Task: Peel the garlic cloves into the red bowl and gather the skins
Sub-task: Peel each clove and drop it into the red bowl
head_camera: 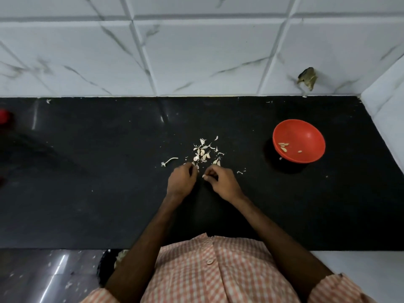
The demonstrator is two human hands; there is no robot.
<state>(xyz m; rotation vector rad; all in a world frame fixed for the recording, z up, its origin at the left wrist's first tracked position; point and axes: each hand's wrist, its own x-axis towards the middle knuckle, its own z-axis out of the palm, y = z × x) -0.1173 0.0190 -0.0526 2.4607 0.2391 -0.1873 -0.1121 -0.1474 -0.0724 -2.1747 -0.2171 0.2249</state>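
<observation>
A small heap of garlic cloves and papery skins (204,153) lies mid-counter on the black worktop (98,171). Just in front of it, my right hand (222,182) pinches a pale garlic clove (203,176) in its curled fingertips. My left hand (182,179) is beside it with fingers curled at the heap's near edge; what it holds is hidden. The red bowl (299,141) stands to the right and has several peeled cloves (283,146) inside. A thin garlic stalk (169,161) lies left of the heap.
White marbled wall tiles (196,51) rise behind the counter, with a side wall (387,110) at the right. A red object (4,117) sits at the far left edge. Loose skin bits (240,172) are scattered near my right hand. A dark bin (107,267) is on the floor.
</observation>
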